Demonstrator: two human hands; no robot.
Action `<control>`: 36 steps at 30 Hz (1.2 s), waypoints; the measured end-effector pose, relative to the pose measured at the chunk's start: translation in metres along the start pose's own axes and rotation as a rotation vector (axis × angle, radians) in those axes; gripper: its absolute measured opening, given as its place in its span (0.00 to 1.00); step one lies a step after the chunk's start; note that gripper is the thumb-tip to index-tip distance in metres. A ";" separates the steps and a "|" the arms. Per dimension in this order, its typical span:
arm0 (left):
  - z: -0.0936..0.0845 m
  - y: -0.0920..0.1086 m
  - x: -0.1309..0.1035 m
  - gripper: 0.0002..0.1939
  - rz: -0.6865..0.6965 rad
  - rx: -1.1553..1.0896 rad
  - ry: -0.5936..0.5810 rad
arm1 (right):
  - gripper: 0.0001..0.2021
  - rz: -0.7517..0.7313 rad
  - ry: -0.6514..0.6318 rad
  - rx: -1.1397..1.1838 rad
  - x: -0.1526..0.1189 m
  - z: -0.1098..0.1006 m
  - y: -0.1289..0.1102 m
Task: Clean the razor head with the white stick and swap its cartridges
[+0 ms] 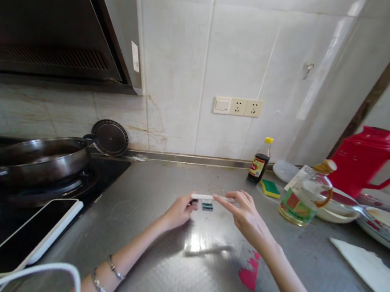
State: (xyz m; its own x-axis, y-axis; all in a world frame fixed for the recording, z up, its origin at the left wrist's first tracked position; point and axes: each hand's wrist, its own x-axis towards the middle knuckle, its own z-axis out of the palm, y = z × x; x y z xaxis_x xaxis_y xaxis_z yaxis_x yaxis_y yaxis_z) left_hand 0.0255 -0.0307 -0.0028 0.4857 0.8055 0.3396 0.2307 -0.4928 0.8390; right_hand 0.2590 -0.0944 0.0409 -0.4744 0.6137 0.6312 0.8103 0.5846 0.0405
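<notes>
A thin, flat white object [205, 197], seen nearly edge-on, is held level above the steel counter between my two hands. My left hand [180, 210] pinches its left end, with a small dark patch beside the thumb. At the right end, the fingers of my right hand [239, 207] lie along the top edge; the thumb is hidden. Just under the white object shows a small dark-green piece [207, 206]; I cannot tell whether it is part of it. A narrow shadow falls on the counter below.
On the left, a pan [42, 155] stands on the black stove, with a white-edged phone [27, 239] and white cable [48, 265] nearer. To the right are a sauce bottle [258, 163], sponge [270, 189], oil jug [300, 201], red thermos [362, 159], dishes and a white sheet [368, 269].
</notes>
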 end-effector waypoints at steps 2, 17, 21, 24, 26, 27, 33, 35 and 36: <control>-0.003 0.002 0.000 0.02 0.042 0.041 -0.003 | 0.36 0.002 0.007 -0.005 -0.005 -0.002 0.006; -0.004 0.001 0.000 0.03 0.093 0.090 0.023 | 0.32 0.081 0.031 0.022 -0.012 0.002 0.010; -0.006 0.002 0.000 0.03 0.091 0.094 0.040 | 0.29 0.124 0.070 0.026 -0.016 0.001 0.015; -0.003 0.002 -0.001 0.04 0.092 0.117 0.023 | 0.30 0.108 0.059 0.055 -0.006 0.003 0.002; -0.002 0.003 -0.001 0.05 0.094 0.137 0.018 | 0.30 0.084 0.050 0.084 -0.001 0.006 -0.003; -0.002 0.004 -0.001 0.05 0.096 0.140 0.022 | 0.29 0.082 0.053 0.100 -0.001 0.009 -0.003; -0.008 0.007 0.000 0.04 0.114 0.115 0.044 | 0.24 0.146 0.087 0.135 -0.015 0.013 0.015; -0.008 0.007 0.000 0.04 0.111 0.132 0.029 | 0.24 0.146 0.095 0.145 -0.013 0.012 0.012; -0.007 0.006 0.000 0.04 0.109 0.145 0.024 | 0.24 0.137 0.091 0.148 -0.010 0.012 0.009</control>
State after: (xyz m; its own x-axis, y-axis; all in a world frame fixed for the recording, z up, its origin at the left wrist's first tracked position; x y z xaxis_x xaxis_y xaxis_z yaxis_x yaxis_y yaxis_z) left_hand 0.0205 -0.0317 0.0053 0.4945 0.7514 0.4370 0.2977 -0.6187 0.7270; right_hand 0.2666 -0.0893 0.0261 -0.3251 0.6462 0.6905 0.8026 0.5746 -0.1598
